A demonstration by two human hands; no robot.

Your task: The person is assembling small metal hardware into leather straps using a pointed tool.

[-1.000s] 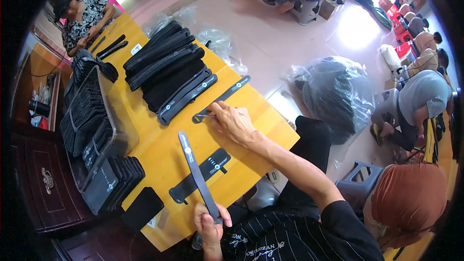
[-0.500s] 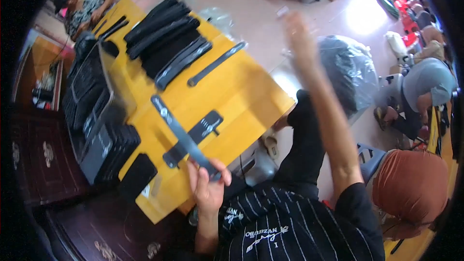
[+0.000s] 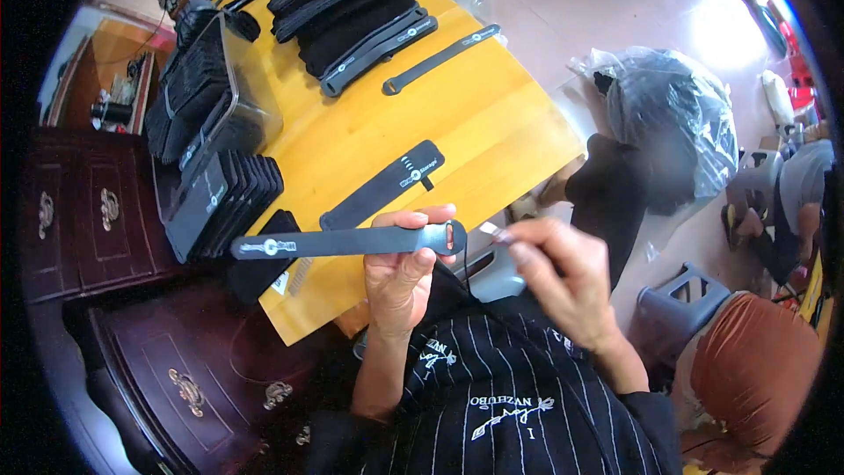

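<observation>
My left hand [image 3: 403, 277] grips a long dark grey strap [image 3: 343, 244] near its rounded, slotted end. A pale printed mark shows at the strap's other end. Just right of the slot, my right hand [image 3: 567, 273] pinches a small pale flat piece [image 3: 492, 230], apart from the strap. Its exact kind is too small to tell. Beyond the left hand, a wider black printed piece with a side tab [image 3: 382, 185] lies on the yellow table [image 3: 492, 136]. Another dark strap [image 3: 444, 59] lies farther back, beside a pile of black straps [image 3: 352, 22].
A clear bin [image 3: 230, 92] of black pieces stands at the table's left, with stacked black pieces [image 3: 220, 198] nearer me. A dark wooden cabinet [image 3: 132, 317] is at left. On the right are a plastic-wrapped bundle [image 3: 673, 123] and a grey stool [image 3: 677, 308]. Other people sit nearby.
My right hand has come down from its outstretched reach to beside the strap's slotted end, holding the small pale piece. The left hand has swung the strap from slanting to nearly level.
</observation>
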